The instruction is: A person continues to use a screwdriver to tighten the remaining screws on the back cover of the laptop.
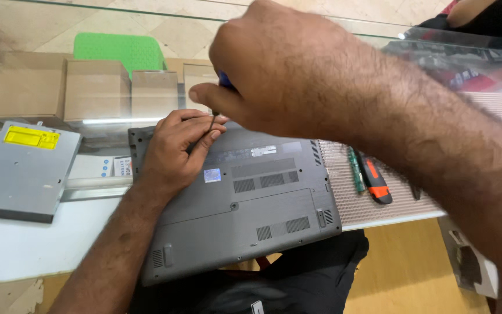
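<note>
On the far left of the glass counter (24, 250), a flat grey optical drive (21, 171) with a yellow label is lying well apart from the hands. Just right of it, the left hand (175, 148) is resting on the upturned grey laptop (245, 200), its fingertips (213, 125) pressing together around the thin shaft of a screwdriver (223, 81) near the laptop's back edge. Above, the right hand (286, 70) is closing around the screwdriver's blue handle, thumb pointing left; only a sliver of the handle is showing. The laptop is sitting bottom-up, its front corner overhanging the counter edge. Farther right, a green memory stick (355, 170) and an orange-and-black utility knife (375, 179) are lying side by side on a ribbed mat (379, 203).
</note>
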